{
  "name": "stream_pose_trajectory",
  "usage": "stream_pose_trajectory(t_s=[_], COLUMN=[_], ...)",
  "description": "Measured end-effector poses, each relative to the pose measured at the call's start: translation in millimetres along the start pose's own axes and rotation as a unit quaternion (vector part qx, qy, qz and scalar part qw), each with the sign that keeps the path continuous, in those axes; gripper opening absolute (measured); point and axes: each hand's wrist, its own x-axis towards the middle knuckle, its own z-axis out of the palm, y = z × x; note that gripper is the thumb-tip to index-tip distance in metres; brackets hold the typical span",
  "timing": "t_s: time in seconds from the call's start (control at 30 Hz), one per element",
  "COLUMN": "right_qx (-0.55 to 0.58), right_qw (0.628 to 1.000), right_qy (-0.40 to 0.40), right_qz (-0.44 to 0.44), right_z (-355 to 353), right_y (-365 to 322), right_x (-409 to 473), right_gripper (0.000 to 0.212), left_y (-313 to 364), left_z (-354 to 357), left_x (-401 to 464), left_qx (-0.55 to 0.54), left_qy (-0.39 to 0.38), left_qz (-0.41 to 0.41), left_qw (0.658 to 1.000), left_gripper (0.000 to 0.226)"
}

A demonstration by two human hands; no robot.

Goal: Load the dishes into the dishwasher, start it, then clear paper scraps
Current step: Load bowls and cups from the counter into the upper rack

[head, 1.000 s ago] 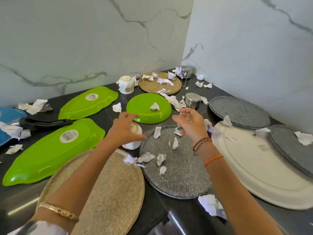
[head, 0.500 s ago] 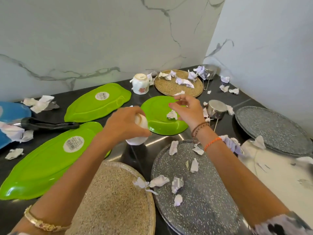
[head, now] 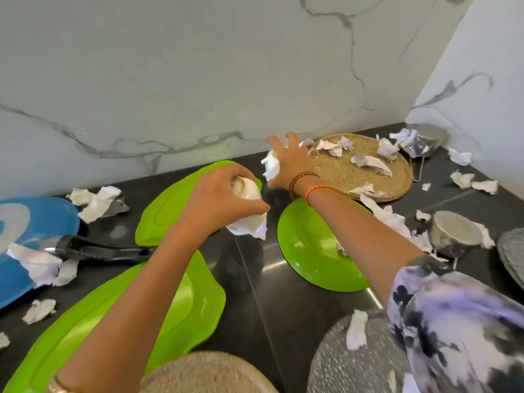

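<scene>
The small white cup is off the dark countertop, gripped from above by the left hand; its fingers and thumb curl round the cup, which hangs tilted with its base towards the camera, and a crumpled scrap of paper shows under the palm, touching the cup. Holding it from the top this way probably keeps the wrist free to carry it off towards the dishwasher, which is not in view. The second white cup stands at the back of the counter near the marble wall, just beside the round woven plate; the right hand is on it, fingers spread wide and curving over its top, thumb below, so the grip looks begun rather than settled, and the blur makes it hard to say more. Its arm reaches long across the round green plate, wrist with threaded bands raised. The person seems to be gathering both cups at once, one per hand, to save a trip. Around them lie two long green platters, a blue plate with black tongs laid on its edge, an upturned steel cup, a speckled grey plate, and torn paper scraps strewn over counter and dishes. Loading has barely started, I judge.
</scene>
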Motion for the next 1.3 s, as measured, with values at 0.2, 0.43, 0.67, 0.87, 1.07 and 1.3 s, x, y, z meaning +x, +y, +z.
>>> stream_pose_trajectory(t_s=[0.2, 0.43, 0.67, 0.87, 1.07, 1.3], right_qx=[0.010, 0.433, 0.760, 0.740, 0.681, 0.563], right_qw=[1.000, 0.872, 0.473, 0.417, 0.372, 0.290], right_qy=[0.002, 0.182, 0.303, 0.427, 0.544, 0.686], right_qz=[-0.013, 0.135, 0.326, 0.309, 0.319, 0.358], right_z=[11.6, -9.8, -77.7, -136.8, -188.0, -207.9], right_y=[4.4, 5.7, 13.7, 36.3, 60.5, 58.2], right_x=[12.0, -32.5, -112.3, -202.4, -321.4, -459.5], right_gripper=[0.063, 0.046, 0.056, 0.056, 0.056, 0.055], left_y=[-11.8, 7.9, 63.7, 110.1, 177.3, 248.9], left_z=[7.5, 0.3, 6.2, 39.6, 88.5, 147.1], left_x=[14.4, 1.8, -25.6, -52.1, -99.0, -185.4], left_qx=[-0.195, -0.400, -0.639, -0.672, -0.649, -0.572], left_qy=[-0.039, -0.066, -0.146, -0.257, -0.386, -0.540], left_qz=[-0.087, -0.163, -0.253, -0.234, -0.267, -0.290], left_qw=[0.976, 0.900, 0.712, 0.654, 0.599, 0.544], left_gripper=[0.029, 0.024, 0.023, 0.021, 0.028, 0.039])
